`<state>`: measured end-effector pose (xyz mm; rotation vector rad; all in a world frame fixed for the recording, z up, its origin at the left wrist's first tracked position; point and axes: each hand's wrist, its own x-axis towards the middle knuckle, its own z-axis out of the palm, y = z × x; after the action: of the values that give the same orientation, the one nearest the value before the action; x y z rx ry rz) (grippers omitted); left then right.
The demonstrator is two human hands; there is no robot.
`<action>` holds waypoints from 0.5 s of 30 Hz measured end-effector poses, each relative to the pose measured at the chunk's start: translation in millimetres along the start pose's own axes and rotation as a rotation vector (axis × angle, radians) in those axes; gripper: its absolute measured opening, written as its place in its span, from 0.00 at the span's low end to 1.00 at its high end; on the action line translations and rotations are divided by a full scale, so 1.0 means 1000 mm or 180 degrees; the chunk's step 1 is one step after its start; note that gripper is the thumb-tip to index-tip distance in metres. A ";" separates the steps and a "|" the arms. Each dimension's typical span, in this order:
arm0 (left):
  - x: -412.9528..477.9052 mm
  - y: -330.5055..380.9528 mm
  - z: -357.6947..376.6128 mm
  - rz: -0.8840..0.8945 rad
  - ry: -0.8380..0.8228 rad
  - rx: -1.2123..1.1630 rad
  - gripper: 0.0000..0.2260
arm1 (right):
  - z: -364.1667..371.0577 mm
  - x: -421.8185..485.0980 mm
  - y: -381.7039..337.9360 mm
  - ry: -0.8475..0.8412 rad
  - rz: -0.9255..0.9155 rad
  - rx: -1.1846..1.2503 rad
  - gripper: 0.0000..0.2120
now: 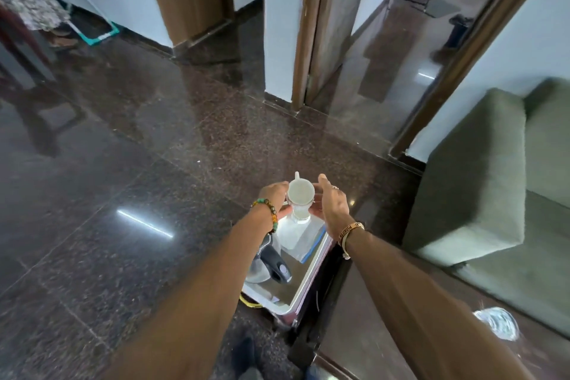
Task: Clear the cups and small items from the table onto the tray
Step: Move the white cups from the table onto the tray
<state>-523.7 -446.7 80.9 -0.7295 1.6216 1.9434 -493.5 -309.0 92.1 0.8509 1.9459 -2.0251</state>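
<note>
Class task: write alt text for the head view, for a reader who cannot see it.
The left hand and right hand hold a white cup above the far end of a tray. A kettle sits on the tray; a green sofa stands at right.

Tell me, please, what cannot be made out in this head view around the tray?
Head view: whether the left hand and right hand grip the white cup; the cup hides their fingers' contact.
Head view: what the cup rests on; blurred and pale.
Head view: most of the kettle; the left forearm covers it.
</note>
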 end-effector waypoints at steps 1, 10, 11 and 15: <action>0.008 0.002 0.004 -0.0039 -0.0024 0.0016 0.16 | -0.001 0.007 0.001 0.0067 0.0005 -0.0006 0.24; 0.047 -0.010 0.024 -0.0494 0.0139 -0.0120 0.18 | -0.009 0.049 0.025 0.0280 0.0345 0.0133 0.25; 0.049 -0.014 0.026 -0.0518 0.0162 -0.0176 0.19 | -0.009 0.053 0.030 0.0256 0.0392 0.0123 0.25; 0.062 -0.034 0.031 -0.0655 0.0412 -0.0275 0.26 | -0.005 0.080 0.057 0.0111 0.0545 -0.0010 0.25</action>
<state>-548.5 -408.6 18.5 -1.0331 1.4776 1.8597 -527.0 -291.3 1.6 1.0209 1.8244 -1.9209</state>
